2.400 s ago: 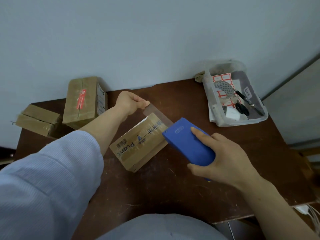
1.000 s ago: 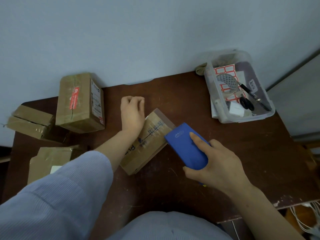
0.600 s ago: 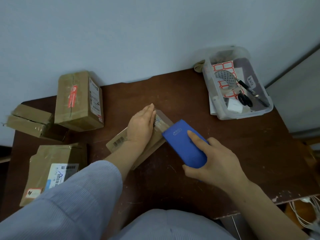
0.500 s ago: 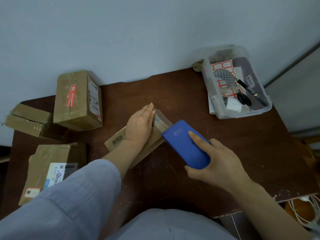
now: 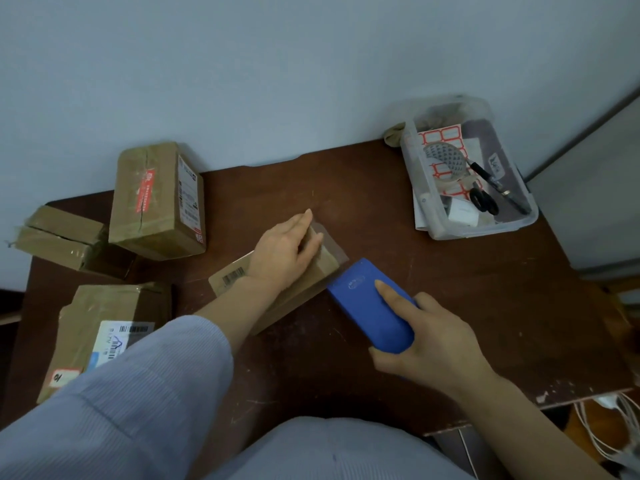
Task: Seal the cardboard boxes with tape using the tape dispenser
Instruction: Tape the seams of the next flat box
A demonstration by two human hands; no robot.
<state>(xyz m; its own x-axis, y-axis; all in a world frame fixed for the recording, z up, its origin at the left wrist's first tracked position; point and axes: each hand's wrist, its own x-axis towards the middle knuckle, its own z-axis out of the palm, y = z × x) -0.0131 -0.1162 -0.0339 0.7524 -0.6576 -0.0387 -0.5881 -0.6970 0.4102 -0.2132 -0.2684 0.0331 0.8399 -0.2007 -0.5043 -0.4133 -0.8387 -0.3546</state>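
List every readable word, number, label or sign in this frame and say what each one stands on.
Nothing reads with certainty.
Blue tape dispenser: oval embossed logo, too small.
Box under the left hand: barcode on the small box, digits blurred.
Upright box: red strip and white shipping label, print blurred.
Lower-left box: white label with barcode, unreadable; red-bordered sticker, handwritten mark unclear.
Clear bin: red-bordered blank stickers; a scrawled tag, illegible.
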